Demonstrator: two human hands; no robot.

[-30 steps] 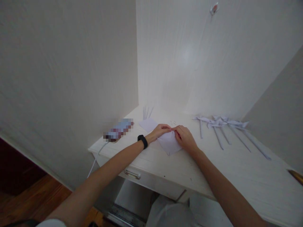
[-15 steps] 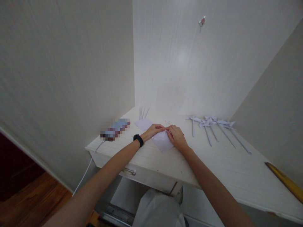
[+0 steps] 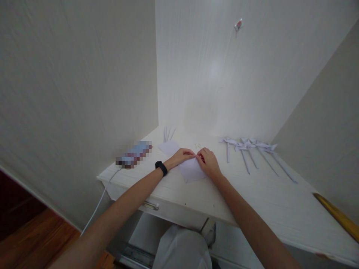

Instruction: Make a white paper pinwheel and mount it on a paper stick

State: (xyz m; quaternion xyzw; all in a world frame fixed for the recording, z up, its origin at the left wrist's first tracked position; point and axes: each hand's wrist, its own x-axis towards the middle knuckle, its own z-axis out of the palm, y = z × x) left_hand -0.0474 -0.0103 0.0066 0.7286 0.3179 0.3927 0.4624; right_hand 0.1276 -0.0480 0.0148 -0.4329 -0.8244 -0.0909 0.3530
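Note:
A pale square sheet of paper (image 3: 190, 172) lies on the white desk with one corner toward me. My left hand (image 3: 183, 155) pinches its far edge, the wrist wearing a black band. From the other side my right hand (image 3: 208, 161) grips the same far part, fingertips nearly meeting the left ones. What the fingertips do to the paper there is too small to tell. Just behind my left hand rests another pale paper sheet (image 3: 169, 148), with several thin paper sticks (image 3: 168, 134) beyond it.
Several paper pinwheels (image 3: 246, 145) on sticks lie at the desk's right rear. A blurred phone-like object (image 3: 134, 154) with a white cable (image 3: 102, 194) sits on the left. Small scraps (image 3: 198, 145) lie behind my hands. A yellow strip (image 3: 336, 215) runs along the right edge.
My fingertips have shifted slightly at the paper's far edge, and the paper has turned a little. The view has moved slightly.

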